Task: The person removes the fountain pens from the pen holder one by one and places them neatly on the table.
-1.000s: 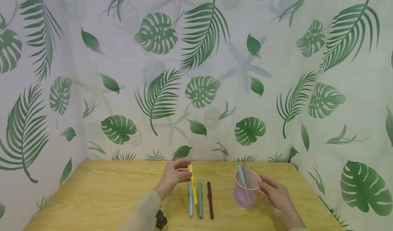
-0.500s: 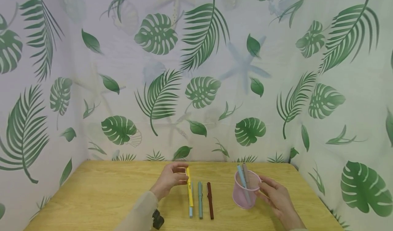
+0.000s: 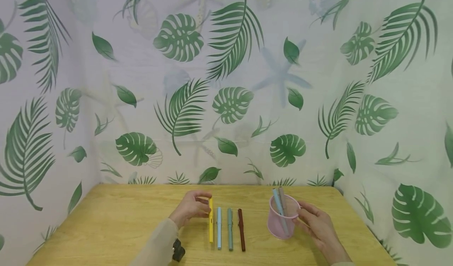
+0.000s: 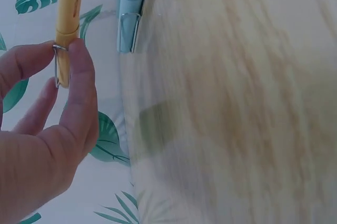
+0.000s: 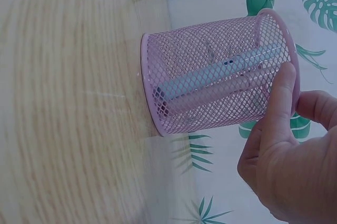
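In the head view, my left hand [image 3: 191,210] pinches a yellow pen [image 3: 211,226] near its clip end, the other end pointing down at the table. The left wrist view shows thumb and fingers around the cap of this pen [image 4: 69,5] at its metal clip. Just right of it lie a light blue pen [image 3: 219,230], a green pen [image 3: 230,232] and a dark red pen [image 3: 242,234], side by side. My right hand [image 3: 320,226] grips the rim of an upright pink mesh pen holder [image 5: 210,39], in which a blue pen [image 5: 210,74] and a greyish-mauve pen [image 5: 210,95] lean.
A wooden table [image 3: 127,219] carries everything. Behind it and at both sides hangs a white cloth [image 3: 244,156] printed with green leaves. A small black device [image 3: 178,251] sits at my left wrist.
My left hand has moved left and slightly down with the yellow pen, from over the light blue pen to beside it. The pen now stands straighter. My right hand stays on the pen holder.
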Demonstrator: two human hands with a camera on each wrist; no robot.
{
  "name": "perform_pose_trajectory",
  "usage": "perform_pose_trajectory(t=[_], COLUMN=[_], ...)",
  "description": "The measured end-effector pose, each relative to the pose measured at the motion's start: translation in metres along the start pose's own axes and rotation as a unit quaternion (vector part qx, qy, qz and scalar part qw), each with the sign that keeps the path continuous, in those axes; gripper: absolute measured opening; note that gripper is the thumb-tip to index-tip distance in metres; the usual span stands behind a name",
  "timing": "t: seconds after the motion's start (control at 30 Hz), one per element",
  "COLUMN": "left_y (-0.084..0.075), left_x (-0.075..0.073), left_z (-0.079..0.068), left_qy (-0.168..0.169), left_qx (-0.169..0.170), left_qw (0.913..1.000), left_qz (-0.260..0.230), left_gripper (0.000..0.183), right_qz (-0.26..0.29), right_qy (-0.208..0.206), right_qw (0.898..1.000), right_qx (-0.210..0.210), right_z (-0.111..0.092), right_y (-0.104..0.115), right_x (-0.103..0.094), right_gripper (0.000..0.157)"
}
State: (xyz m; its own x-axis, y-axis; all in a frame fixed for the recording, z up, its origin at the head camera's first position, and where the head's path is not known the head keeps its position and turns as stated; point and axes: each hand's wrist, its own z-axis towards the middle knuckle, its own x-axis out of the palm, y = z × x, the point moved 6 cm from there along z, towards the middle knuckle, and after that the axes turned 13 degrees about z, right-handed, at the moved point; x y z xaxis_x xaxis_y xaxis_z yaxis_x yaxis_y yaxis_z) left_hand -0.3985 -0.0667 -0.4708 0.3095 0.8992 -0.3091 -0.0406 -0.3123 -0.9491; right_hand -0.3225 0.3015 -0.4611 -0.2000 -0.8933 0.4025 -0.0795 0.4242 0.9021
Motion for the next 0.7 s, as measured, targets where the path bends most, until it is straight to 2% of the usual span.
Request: perform_pose_trajectory(t=[0.37, 0.7], left_y=[0.011, 0.014], left_x=[0.005, 0.007], left_z=[0.003, 0.003], left_qy=[-0.009, -0.019], left_qx=[-0.027, -0.03], left_qw=[0.9979, 0.9969], left_qz=[0.059, 0.07], left_gripper=[0.049, 0.049], right_qz=[-0.006, -0.014], right_qy=[-0.005, -0.007], right_qw=[1.0, 1.0], right_qx=[0.005, 0.003], right_z=[0.001, 0.001], right_y=[-0.002, -0.001], right_x=[-0.002, -0.002], right_gripper=[0.06, 0.059])
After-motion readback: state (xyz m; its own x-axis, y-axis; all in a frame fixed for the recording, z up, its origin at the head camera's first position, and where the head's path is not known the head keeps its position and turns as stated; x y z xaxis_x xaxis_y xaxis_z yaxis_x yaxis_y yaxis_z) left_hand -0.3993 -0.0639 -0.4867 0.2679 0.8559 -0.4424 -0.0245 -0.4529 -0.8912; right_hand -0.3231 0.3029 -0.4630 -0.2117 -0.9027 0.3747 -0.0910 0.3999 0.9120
